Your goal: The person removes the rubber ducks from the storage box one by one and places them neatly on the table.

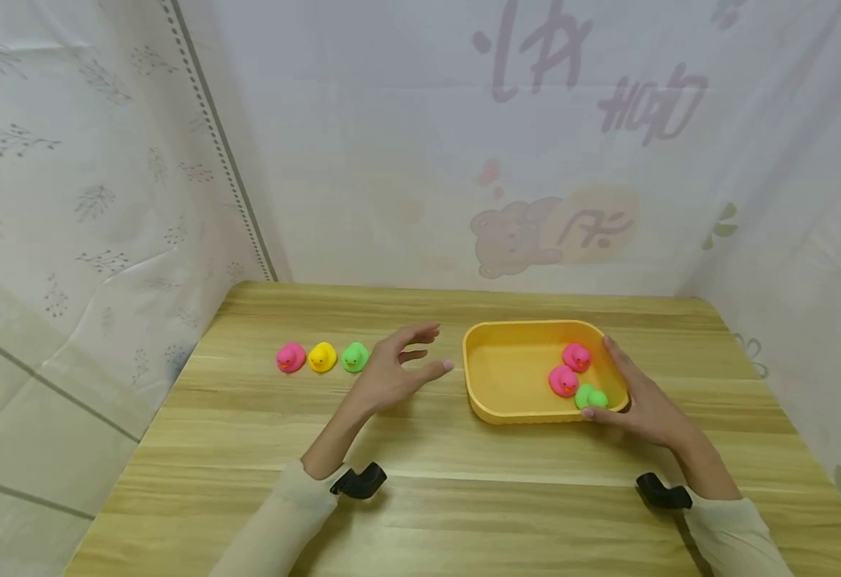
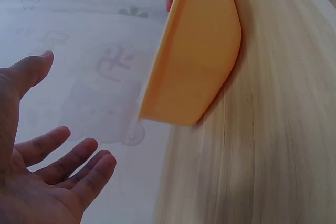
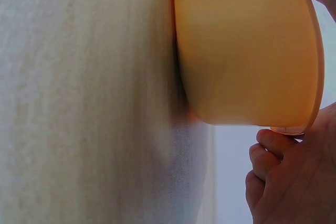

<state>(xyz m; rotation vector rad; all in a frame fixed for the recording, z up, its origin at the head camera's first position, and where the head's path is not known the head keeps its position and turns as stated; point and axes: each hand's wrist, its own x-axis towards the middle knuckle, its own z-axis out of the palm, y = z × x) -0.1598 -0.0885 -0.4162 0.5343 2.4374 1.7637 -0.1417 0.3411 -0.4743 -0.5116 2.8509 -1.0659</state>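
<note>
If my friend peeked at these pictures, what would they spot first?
Probably the big yellow tray on the table, with two pink ducks and a green duck inside, near the right hand gripping its end. Next, the row of three bright ducks on the table's left, by the left hand.

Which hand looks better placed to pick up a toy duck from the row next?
Probably the left hand: it holds nothing and is close to the row's green toy duck. The right hand grips the yellow tub, farther off.

Right wrist view dim, seemingly blurry.
</note>
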